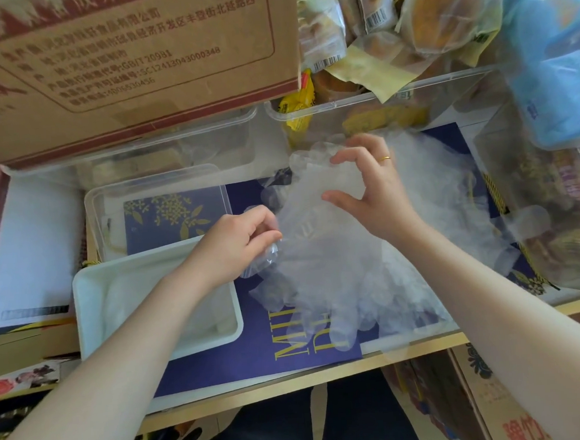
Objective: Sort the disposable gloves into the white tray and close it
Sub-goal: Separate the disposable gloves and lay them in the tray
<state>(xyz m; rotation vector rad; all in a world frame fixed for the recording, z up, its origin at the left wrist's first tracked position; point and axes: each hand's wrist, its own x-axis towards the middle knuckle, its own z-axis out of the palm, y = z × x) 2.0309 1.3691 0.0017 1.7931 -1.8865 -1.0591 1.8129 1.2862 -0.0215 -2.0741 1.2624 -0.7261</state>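
The surface [326,372] is a light wood board covered largely by a dark blue printed sheet [256,352] with yellow lettering, crowded on all sides by boxes and packaged goods. The left hand [239,247] pinches the edge of a clear disposable glove [320,238] between thumb and curled fingers. The right hand [368,186] grips the same glove higher up, thumb and fingers curled round the film; a gold ring [385,159] sits on one finger. The glove hangs spread between both hands above a loose pile of gloves [372,293] lying on the blue sheet. The white tray [81,303] sits just left of the pile, under the left forearm, uncovered, with gloves already inside. A clear lid [155,184] lies just behind the tray. A cardboard box [116,60] stands at the far left, and wrapped pastries [445,13] fill a clear bin [376,102] at the far right.
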